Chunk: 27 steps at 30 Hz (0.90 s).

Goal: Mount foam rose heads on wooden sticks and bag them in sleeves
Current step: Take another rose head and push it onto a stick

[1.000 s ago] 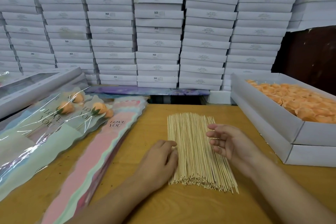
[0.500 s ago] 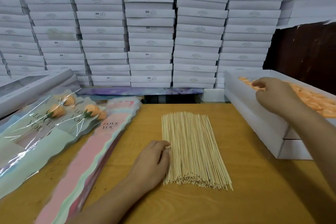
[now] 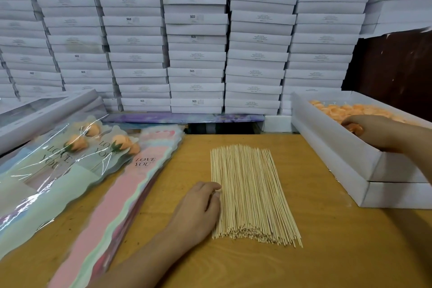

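Observation:
A flat pile of thin wooden sticks [image 3: 250,192] lies in the middle of the wooden table [image 3: 339,252]. My left hand [image 3: 198,210] rests on the table against the pile's left edge, fingertips curled onto the outermost sticks. At the right, a white box [image 3: 336,147] holds several orange foam rose heads [image 3: 350,110]. My right hand [image 3: 376,131] reaches into that box and its fingers curl round one orange rose head [image 3: 353,127]. On the left lie finished roses in clear sleeves [image 3: 77,145] beside a stack of pink "LOVE YOU" sleeves [image 3: 131,184].
Tall stacks of white flat boxes [image 3: 196,37] form a wall behind the table. A long windowed box [image 3: 46,110] leans at the far left. A second white box sits under the rose box. A dark panel [image 3: 397,72] stands at the back right.
My right hand left the stick pile, swung right into the rose box and now grips a rose head. My left hand stayed at the pile's left edge.

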Available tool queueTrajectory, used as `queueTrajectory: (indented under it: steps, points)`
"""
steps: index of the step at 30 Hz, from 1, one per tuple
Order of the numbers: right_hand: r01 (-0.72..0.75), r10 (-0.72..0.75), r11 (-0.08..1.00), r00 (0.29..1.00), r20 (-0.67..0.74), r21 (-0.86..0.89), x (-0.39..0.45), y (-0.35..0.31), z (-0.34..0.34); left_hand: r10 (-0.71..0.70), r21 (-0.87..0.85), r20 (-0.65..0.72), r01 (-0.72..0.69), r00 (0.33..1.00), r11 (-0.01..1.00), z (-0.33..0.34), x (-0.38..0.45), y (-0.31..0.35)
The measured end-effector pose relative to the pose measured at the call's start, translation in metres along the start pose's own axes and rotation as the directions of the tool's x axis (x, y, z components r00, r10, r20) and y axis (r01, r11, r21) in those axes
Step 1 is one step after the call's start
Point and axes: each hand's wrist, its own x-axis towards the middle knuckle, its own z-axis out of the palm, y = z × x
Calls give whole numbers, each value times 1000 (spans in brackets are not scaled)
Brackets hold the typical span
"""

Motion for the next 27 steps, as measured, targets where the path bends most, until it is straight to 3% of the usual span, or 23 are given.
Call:
queueTrajectory:
  steps: [8,12,18,22,27]
  points:
    - [-44,75,970,990,123,-239,29,20,16,9,6,2,-9,1000,1000,0,0,0]
    - [55,-21,940,994,104,-338,42,27,21,8,8,2,-8,1000,1000,0,-1,0]
    - [108,-129,916,991,-27,-386,47,27,20,9,18,8,-9,1000,1000,0,0,0]
    - [140,-164,962,983,-84,-237,48,24,20,4,11,7,-4,1000,1000,0,0,-1]
    - [126,-125,942,992,24,-312,45,19,20,12,18,10,-12,1000,1000,1,0,-2]
